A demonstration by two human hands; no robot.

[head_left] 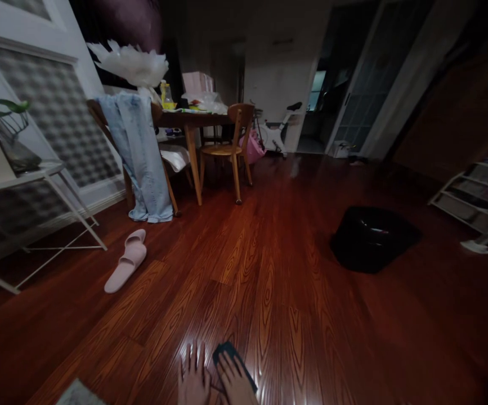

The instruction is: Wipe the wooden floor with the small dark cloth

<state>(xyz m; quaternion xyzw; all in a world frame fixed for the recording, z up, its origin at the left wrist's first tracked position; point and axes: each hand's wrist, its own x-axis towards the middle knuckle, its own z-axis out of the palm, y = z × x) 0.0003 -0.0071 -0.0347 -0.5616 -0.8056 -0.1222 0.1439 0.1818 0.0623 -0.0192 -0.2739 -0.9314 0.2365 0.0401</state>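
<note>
At the bottom edge of the view, my left hand (193, 378) lies flat on the glossy red-brown wooden floor (269, 292) with its fingers stretched forward. Just right of it, and touching it, my right hand (236, 382) rests with straight fingers on a small dark teal object (227, 353). This may be a cloth or pad, and it lies on the floor. Only its far end shows past my fingertips. Both wrists are cut off by the frame.
A pink slipper (126, 260) lies to the left near a white folding rack (36, 185). Jeans (142, 157) hang over a chair by a wooden table (193, 121) with another chair (231, 147). A black round object (370, 239) sits on the floor to the right, and a shoe shelf (475, 197) stands at the far right.
</note>
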